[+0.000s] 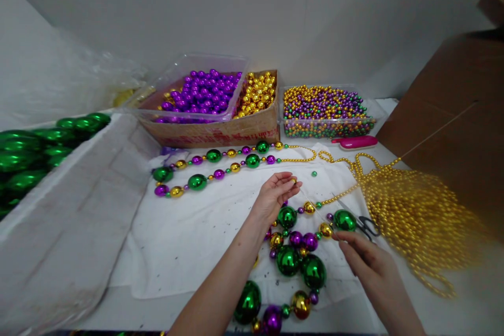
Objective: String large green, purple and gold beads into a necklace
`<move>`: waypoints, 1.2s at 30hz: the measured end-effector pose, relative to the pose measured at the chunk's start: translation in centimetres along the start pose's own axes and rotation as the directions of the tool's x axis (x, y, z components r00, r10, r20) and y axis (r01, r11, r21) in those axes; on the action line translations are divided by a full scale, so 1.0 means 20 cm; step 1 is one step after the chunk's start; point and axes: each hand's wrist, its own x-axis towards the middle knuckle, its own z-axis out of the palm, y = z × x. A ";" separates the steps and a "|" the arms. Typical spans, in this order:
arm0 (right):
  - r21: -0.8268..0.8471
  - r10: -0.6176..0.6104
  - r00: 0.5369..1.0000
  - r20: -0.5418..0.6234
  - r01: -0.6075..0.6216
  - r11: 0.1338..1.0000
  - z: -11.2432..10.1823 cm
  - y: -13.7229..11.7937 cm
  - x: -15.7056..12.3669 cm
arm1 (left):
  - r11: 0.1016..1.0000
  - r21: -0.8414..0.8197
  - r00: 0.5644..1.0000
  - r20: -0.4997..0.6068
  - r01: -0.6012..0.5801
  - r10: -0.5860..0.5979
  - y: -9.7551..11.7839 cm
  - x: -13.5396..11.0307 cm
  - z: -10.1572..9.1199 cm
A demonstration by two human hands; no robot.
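My left hand [277, 193] is closed in a pinch on a small gold bead [293, 181] at its fingertips. From near it a thin pale string [315, 205] slants down to the right. My right hand [368, 258] pinches close to that string's lower end, beside a gold ball [326, 230]. Below and between the hands lies a bead garland [288, 261] of green, purple and gold balls, partly hidden by my left forearm. A loose green ball [344, 220] and black-handled scissors [368, 227] sit by my right hand. A small green bead [314, 174] rests above on the white cloth.
A second garland [197, 182] lies looped on the cloth [189, 241]. Behind stand a purple-bead tub [181, 114], a cardboard box [212, 134] and a mixed-bead tub [331, 128]. Gold bead chains [417, 215] pile at right; a white-walled box [82, 220] of green balls stands left.
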 end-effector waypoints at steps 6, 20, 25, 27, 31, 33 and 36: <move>0.009 -0.036 0.999 0.002 0.036 0.999 0.03 0.00 0.01 | 0.999 0.041 0.997 0.078 -0.010 0.007 0.00 -0.03 0.01; 0.311 0.092 0.993 0.073 -0.111 0.944 0.10 0.05 0.04 | 0.416 0.907 0.979 -0.026 -0.061 0.201 -0.07 0.04 -0.25; 0.268 0.097 0.990 0.101 -0.121 0.956 0.10 0.07 0.03 | 0.424 0.900 0.985 0.026 -0.098 0.173 -0.08 0.05 -0.26; 0.265 0.119 0.987 0.110 -0.145 0.953 0.10 0.08 0.02 | 0.446 0.884 0.976 0.046 -0.139 0.214 -0.05 0.04 -0.26; 0.259 0.144 0.979 0.145 -0.178 0.949 0.13 0.08 0.00 | 0.421 0.874 0.938 0.101 -0.243 0.333 -0.01 -0.03 -0.24; 0.260 0.152 0.974 0.169 -0.193 0.946 0.14 0.08 0.00 | 0.395 0.877 0.922 0.121 -0.273 0.368 -0.02 -0.06 -0.22; 0.269 0.164 0.969 0.186 -0.211 0.940 0.16 0.07 -0.01 | 0.340 0.888 0.891 0.147 -0.310 0.428 -0.03 -0.10 -0.21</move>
